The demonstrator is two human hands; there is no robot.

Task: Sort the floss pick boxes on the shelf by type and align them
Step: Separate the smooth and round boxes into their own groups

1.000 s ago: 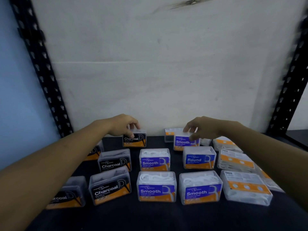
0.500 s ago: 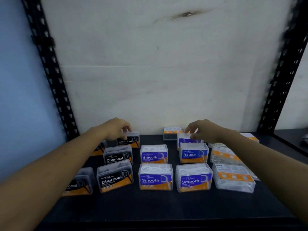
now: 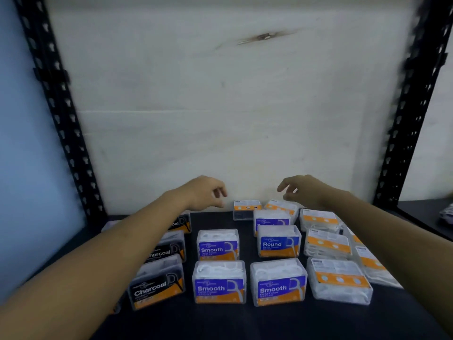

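The floss pick boxes sit on the dark shelf (image 3: pixel 245 322) in rough columns. At the left we count three Charcoal boxes in view, the nearest (image 3: pixel 157 284) fully legible, the other two partly behind our left forearm. In the middle we count three boxes reading Smooth: one (image 3: pixel 217 245) in the second row and two in front (image 3: pixel 220 282) (image 3: pixel 278 282). One Round box (image 3: pixel 278 241) stands among them, with another purple box (image 3: pixel 271 220) behind it whose label is cut off. To the right lie several boxes with their orange-and-white backs up (image 3: pixel 338 280); we cannot read their type, and their number is unclear at the edge.

Both hands hang above the back row, touching nothing. Our left hand (image 3: pixel 206 193) is empty, fingers loosely curled. Our right hand (image 3: pixel 302 190) is empty too, fingers apart.

We judge that we are between moves, with sorting partly done. The Round box sits in a Smooth column, so next we should lift it out, then turn the face-down boxes to read them and square the rows.
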